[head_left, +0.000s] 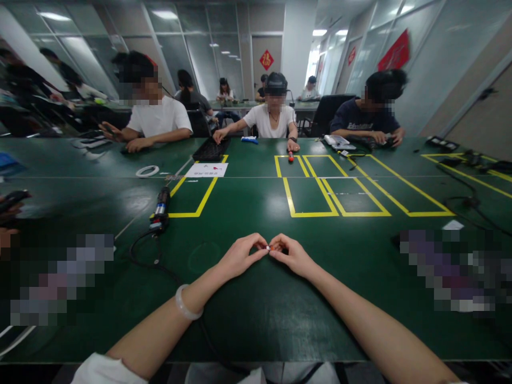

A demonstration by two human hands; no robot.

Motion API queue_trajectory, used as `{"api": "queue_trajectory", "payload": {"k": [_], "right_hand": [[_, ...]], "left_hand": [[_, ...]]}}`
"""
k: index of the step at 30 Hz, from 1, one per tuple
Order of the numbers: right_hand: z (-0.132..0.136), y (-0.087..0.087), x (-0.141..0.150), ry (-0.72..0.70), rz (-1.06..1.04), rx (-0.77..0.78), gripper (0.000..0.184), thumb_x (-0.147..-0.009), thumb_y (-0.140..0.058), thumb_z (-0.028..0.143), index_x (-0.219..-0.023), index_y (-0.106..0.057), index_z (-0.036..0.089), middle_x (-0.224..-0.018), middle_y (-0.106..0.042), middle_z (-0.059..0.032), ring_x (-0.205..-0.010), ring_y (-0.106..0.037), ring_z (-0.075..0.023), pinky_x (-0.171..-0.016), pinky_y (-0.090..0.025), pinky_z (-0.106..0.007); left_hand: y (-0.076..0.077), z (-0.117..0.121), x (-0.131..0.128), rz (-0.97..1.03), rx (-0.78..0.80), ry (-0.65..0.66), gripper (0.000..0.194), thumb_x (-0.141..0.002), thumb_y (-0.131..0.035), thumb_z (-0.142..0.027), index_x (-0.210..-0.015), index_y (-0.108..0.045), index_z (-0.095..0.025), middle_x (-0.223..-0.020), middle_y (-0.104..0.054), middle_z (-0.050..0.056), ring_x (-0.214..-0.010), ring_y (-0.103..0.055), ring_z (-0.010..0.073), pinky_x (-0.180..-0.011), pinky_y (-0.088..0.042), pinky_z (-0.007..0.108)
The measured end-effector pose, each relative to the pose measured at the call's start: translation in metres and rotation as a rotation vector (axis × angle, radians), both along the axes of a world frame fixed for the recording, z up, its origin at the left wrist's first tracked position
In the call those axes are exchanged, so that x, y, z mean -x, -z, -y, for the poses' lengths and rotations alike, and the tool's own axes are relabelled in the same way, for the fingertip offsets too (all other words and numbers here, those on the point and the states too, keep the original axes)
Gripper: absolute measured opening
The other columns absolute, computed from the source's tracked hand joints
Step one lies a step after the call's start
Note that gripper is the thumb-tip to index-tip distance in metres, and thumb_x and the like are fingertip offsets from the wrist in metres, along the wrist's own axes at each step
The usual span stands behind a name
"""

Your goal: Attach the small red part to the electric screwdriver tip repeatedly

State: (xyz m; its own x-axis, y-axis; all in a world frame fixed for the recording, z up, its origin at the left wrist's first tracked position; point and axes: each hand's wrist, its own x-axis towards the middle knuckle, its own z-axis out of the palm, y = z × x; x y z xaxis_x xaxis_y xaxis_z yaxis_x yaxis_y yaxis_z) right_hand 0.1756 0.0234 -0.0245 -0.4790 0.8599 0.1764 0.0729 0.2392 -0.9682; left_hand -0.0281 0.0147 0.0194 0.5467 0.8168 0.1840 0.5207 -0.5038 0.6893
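My left hand (241, 256) and my right hand (291, 255) meet over the green table (256, 320), fingertips pinched together. Between them sits a tiny white and orange part (269, 248), held by both hands just above the tabletop. A pale bangle (187, 303) circles my left wrist. Both forearms reach in from the near edge.
A black electric screwdriver (160, 208) with a looping cable lies to the left. Yellow tape rectangles (320, 197) mark the table's middle. A white tape ring (146, 171) and a paper sheet (207, 169) lie further back. Several people sit across the table. Cables run along the right side.
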Motion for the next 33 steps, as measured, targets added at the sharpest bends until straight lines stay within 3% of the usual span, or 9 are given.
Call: {"api": "queue_trajectory", "payload": {"k": [3,5,9,12,15,19,23,30,33], "right_hand": [[-0.002,0.001,-0.001,0.028,0.015,0.024,0.026,-0.083,-0.064,0.041,-0.093,-0.058,0.017,-0.08,-0.06,-0.0013,-0.07,-0.054,-0.0129,-0.066,-0.042,-0.026],[-0.003,0.003,-0.001,0.045,0.018,0.037,0.027,-0.083,-0.064,0.041,-0.094,-0.058,0.017,-0.081,-0.061,-0.0015,-0.069,-0.053,-0.0126,-0.065,-0.042,-0.025],[-0.005,0.005,-0.002,0.049,0.032,0.031,0.027,-0.083,-0.064,0.041,-0.093,-0.058,0.016,-0.082,-0.061,-0.0017,-0.068,-0.052,-0.0116,-0.065,-0.042,-0.025],[-0.004,0.005,-0.003,0.044,0.038,0.03,0.027,-0.083,-0.064,0.041,-0.093,-0.058,0.016,-0.082,-0.06,-0.0014,-0.067,-0.051,-0.0113,-0.064,-0.041,-0.024],[-0.004,0.004,-0.003,0.041,0.025,0.052,0.029,-0.083,-0.064,0.041,-0.094,-0.058,0.016,-0.081,-0.06,-0.0014,-0.068,-0.052,-0.0118,-0.064,-0.042,-0.024],[-0.004,0.004,-0.003,0.029,0.017,0.065,0.029,-0.083,-0.064,0.042,-0.094,-0.058,0.016,-0.08,-0.061,-0.0015,-0.069,-0.053,-0.0123,-0.065,-0.043,-0.025],[-0.003,0.003,-0.004,0.019,0.015,0.065,0.028,-0.082,-0.065,0.041,-0.094,-0.058,0.016,-0.081,-0.06,-0.0015,-0.069,-0.053,-0.0121,-0.066,-0.042,-0.025],[-0.002,0.0,-0.004,0.032,0.023,0.043,0.027,-0.082,-0.064,0.039,-0.093,-0.058,0.015,-0.079,-0.059,-0.0011,-0.067,-0.051,-0.0113,-0.064,-0.04,-0.024],[-0.002,0.0,-0.004,0.029,0.024,0.044,0.029,-0.082,-0.064,0.041,-0.093,-0.058,0.015,-0.08,-0.06,-0.0011,-0.067,-0.051,-0.0111,-0.064,-0.04,-0.024]], "left_hand": [[-0.007,-0.012,0.016,-0.074,-0.076,-0.048,0.034,-0.097,-0.034,-0.037,-0.096,-0.063,-0.019,-0.096,-0.064,0.003,-0.091,-0.059,0.0156,-0.084,-0.045,0.028],[-0.008,-0.028,0.039,-0.137,-0.183,-0.178,0.036,-0.097,-0.033,-0.039,-0.1,-0.063,-0.019,-0.103,-0.064,0.005,-0.098,-0.058,0.0176,-0.089,-0.044,0.03],[0.003,-0.059,0.108,-0.399,-0.351,-0.591,0.042,-0.093,-0.037,-0.04,-0.122,-0.056,-0.015,-0.128,-0.055,0.013,-0.118,-0.05,0.0269,-0.101,-0.037,0.041],[0.013,-0.067,0.157,-0.634,-0.354,-0.937,0.058,-0.088,-0.044,-0.042,-0.134,-0.044,-0.006,-0.139,-0.042,0.024,-0.125,-0.041,0.0374,-0.102,-0.033,0.05],[0.015,-0.065,0.191,-0.705,-0.24,-1.138,0.067,-0.086,-0.045,-0.046,-0.136,-0.038,-0.002,-0.137,-0.041,0.028,-0.122,-0.042,0.0427,-0.096,-0.037,0.054],[0.01,-0.062,0.216,-0.694,-0.022,-1.175,0.062,-0.085,-0.042,-0.051,-0.131,-0.045,-0.009,-0.133,-0.047,0.025,-0.116,-0.047,0.0429,-0.086,-0.044,0.054],[0.005,-0.064,0.23,-0.695,0.068,-1.205,0.064,-0.083,-0.041,-0.056,-0.124,-0.052,-0.008,-0.124,-0.052,0.026,-0.114,-0.048,0.0441,-0.083,-0.046,0.053],[0.006,-0.062,0.241,-0.69,0.076,-1.122,0.07,-0.079,-0.045,-0.063,-0.132,-0.048,-0.018,-0.123,-0.054,0.024,-0.109,-0.055,0.0409,-0.076,-0.049,0.049],[0.006,-0.064,0.237,-0.711,0.049,-1.113,0.07,-0.078,-0.045,-0.063,-0.13,-0.05,-0.016,-0.118,-0.056,0.024,-0.105,-0.057,0.0403,-0.074,-0.049,0.047]]}}
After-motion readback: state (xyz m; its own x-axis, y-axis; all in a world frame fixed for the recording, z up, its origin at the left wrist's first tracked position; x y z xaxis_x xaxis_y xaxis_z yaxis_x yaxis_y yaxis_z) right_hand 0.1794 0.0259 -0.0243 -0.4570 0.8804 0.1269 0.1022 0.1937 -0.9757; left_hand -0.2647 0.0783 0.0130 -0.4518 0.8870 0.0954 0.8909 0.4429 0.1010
